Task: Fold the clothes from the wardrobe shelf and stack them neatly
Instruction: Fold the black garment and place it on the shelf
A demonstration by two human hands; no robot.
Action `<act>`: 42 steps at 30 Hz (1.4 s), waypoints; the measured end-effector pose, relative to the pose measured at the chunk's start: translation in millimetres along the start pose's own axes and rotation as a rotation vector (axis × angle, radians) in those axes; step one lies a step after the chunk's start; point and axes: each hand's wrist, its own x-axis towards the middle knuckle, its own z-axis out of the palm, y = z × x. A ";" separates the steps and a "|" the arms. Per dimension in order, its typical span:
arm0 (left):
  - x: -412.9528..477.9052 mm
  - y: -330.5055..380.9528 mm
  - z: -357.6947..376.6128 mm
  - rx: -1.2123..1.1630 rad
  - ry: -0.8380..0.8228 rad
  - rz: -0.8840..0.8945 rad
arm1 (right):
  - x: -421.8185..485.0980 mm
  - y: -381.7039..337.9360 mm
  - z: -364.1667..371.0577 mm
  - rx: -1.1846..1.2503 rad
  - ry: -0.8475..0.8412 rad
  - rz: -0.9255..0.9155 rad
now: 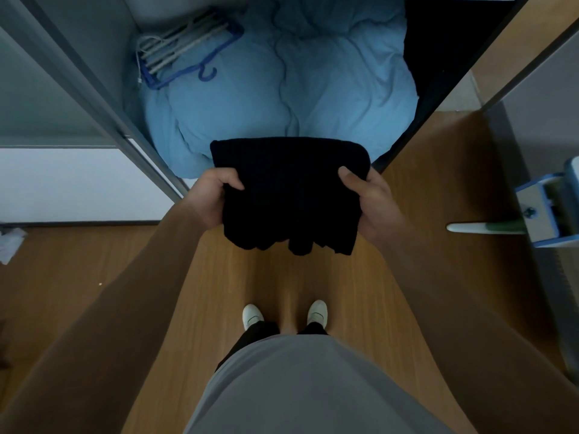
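A folded black garment [289,195] hangs in the air in front of the open wardrobe, above the wooden floor. My left hand [213,198] grips its left edge, thumb on top and fingers underneath. My right hand [368,203] grips the right edge the same way. The garment's loose lower ends droop towards me. Its far edge overlaps the front of a light blue duvet [297,89] that fills the bottom of the wardrobe.
Blue and grey hangers [185,54] lie on the duvet at the back left. Grey wardrobe door frames [103,98] flank the opening. A blue-and-white mop head with a handle [539,211] stands at the right. My white shoes [283,314] are on the wooden floor.
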 end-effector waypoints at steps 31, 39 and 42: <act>-33.6 153.6 -21.1 0.121 0.039 0.662 | 49.4 -61.2 121.0 -1.043 -0.040 -0.591; -53.5 200.6 -57.5 0.680 0.246 0.813 | 72.9 -98.8 169.1 -1.030 0.239 -0.912; -55.0 211.6 -64.1 0.801 0.293 0.918 | 75.7 -109.8 185.0 -0.734 0.110 -0.788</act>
